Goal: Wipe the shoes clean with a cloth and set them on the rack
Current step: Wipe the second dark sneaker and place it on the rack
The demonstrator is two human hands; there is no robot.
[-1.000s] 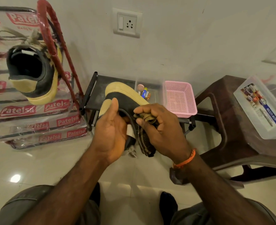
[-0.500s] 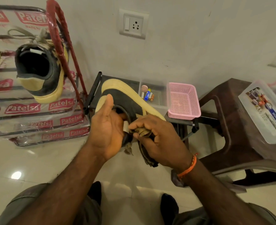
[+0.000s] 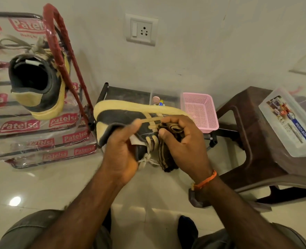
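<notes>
Head view: left hand grips the shoe by its collar, hiding the opening; right hand bunches the cloth against its side. Sole up, shoe lies lengthwise right of the rack.
</notes>
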